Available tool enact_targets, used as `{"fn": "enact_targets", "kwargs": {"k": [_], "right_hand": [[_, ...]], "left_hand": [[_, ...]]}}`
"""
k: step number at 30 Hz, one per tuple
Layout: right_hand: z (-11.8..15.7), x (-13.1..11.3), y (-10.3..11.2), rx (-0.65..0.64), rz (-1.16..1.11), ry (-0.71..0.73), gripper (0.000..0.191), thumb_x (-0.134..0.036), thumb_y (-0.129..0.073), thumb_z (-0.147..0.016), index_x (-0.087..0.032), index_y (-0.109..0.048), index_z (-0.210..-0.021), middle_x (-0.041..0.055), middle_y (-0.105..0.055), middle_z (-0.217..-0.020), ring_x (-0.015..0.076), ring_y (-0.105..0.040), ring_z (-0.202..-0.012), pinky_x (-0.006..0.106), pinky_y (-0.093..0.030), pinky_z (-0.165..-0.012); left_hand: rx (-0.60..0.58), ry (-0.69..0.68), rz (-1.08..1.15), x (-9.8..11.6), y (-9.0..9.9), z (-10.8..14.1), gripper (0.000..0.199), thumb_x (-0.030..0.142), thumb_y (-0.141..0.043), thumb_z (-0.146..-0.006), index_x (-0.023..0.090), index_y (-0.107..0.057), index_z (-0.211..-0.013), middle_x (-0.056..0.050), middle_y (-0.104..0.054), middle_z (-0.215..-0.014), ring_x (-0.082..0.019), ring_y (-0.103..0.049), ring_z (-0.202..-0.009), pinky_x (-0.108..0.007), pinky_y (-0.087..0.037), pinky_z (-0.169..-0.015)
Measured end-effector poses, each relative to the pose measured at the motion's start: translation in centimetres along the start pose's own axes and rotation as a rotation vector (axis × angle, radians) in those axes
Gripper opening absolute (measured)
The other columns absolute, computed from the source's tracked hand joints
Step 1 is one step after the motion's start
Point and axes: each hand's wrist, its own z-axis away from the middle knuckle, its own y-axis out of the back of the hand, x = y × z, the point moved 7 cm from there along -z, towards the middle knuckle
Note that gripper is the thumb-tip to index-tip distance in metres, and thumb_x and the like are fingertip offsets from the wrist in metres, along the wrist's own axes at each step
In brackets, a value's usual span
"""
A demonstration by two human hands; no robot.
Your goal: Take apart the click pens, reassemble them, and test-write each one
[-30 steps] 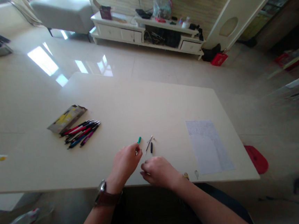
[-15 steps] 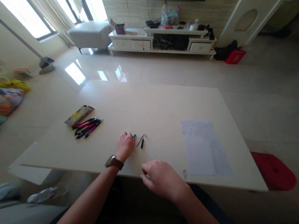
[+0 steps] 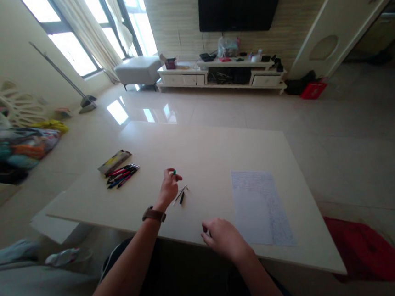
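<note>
My left hand (image 3: 169, 186), with a watch strap at the wrist, is closed on a small green pen part (image 3: 174, 172) just above the table. Below its fingertips lie a thin pen refill (image 3: 180, 193), a short black pen piece (image 3: 181, 198) and a tiny light piece. My right hand (image 3: 223, 238) rests near the table's front edge with its fingers curled; whatever may be inside them is hidden. Left of my left hand is a pile of several pens (image 3: 122, 174) in black, red and blue, beside an open pen box (image 3: 115, 161).
Both hands are over a white table (image 3: 205, 152). A sheet of written paper (image 3: 254, 207) lies on its right side, close to my right hand. A red stool (image 3: 365, 248) stands at the right corner. Across the floor are a TV cabinet (image 3: 184, 80) and a grey bench (image 3: 138, 70).
My left hand has lifted a little with the green pen part, away from the loose pieces. My right hand has shifted slightly right over the table edge. The head view has tilted up.
</note>
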Motion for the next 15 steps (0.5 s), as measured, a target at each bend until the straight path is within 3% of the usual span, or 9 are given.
{"fn": "enact_targets", "kwargs": {"k": [2, 5, 10, 13, 15], "right_hand": [[-0.6, 0.9, -0.1, 0.001, 0.056, -0.063, 0.017, -0.026, -0.054, -0.091, -0.018, -0.069, -0.088, 0.0098, -0.074, -0.090, 0.0196, -0.067, -0.081, 0.029, -0.035, -0.065], [-1.0, 0.3, 0.7, 0.032, 0.035, -0.058, 0.019, -0.029, -0.053, -0.092, -0.019, -0.070, -0.090, 0.0092, -0.074, -0.090, 0.0193, -0.067, -0.082, 0.028, -0.036, -0.066], [-0.9, -1.4, 1.9, 0.045, -0.039, -0.075, 0.021, -0.032, -0.052, -0.094, -0.020, -0.069, -0.093, 0.0074, -0.074, -0.093, 0.0160, -0.066, -0.081, 0.025, -0.038, -0.068], [-1.8, -0.6, 1.5, 0.094, 0.027, -0.205, 0.021, -0.030, -0.052, -0.094, -0.019, -0.069, -0.090, 0.0082, -0.074, -0.092, 0.0175, -0.067, -0.084, 0.026, -0.038, -0.068], [-3.3, -0.4, 0.6, 0.062, 0.064, -0.240, 0.019, -0.029, -0.053, -0.093, -0.020, -0.069, -0.091, 0.0077, -0.075, -0.092, 0.0179, -0.068, -0.083, 0.026, -0.037, -0.067]], "left_hand": [[-0.006, 0.042, 0.011, -0.3, -0.8, -0.3, 0.032, 0.012, -0.027, -0.089, 0.014, -0.040, -0.118, -0.007, -0.065, -0.089, -0.014, -0.061, -0.075, -0.027, -0.049, -0.070], [-0.064, 0.045, -0.009, 0.1, -1.9, -0.7, 0.036, 0.011, -0.031, -0.084, 0.013, -0.046, -0.118, -0.006, -0.063, -0.088, -0.013, -0.056, -0.068, -0.025, -0.045, -0.062], [-0.256, -0.046, -0.108, 1.2, -1.7, -0.3, 0.017, 0.020, -0.050, -0.082, 0.016, -0.063, -0.093, 0.000, -0.060, -0.074, -0.013, -0.053, -0.068, -0.024, -0.039, -0.061], [-0.338, -0.043, -0.198, -0.6, -0.4, 0.6, 0.010, 0.019, -0.059, -0.078, 0.015, -0.064, -0.085, 0.002, -0.056, -0.065, -0.012, -0.049, -0.061, -0.025, -0.034, -0.057], [-0.400, -0.035, -0.245, -2.3, 0.1, 1.2, 0.006, 0.017, -0.062, -0.076, 0.015, -0.065, -0.081, 0.002, -0.056, -0.062, -0.012, -0.049, -0.059, -0.025, -0.033, -0.057]]}}
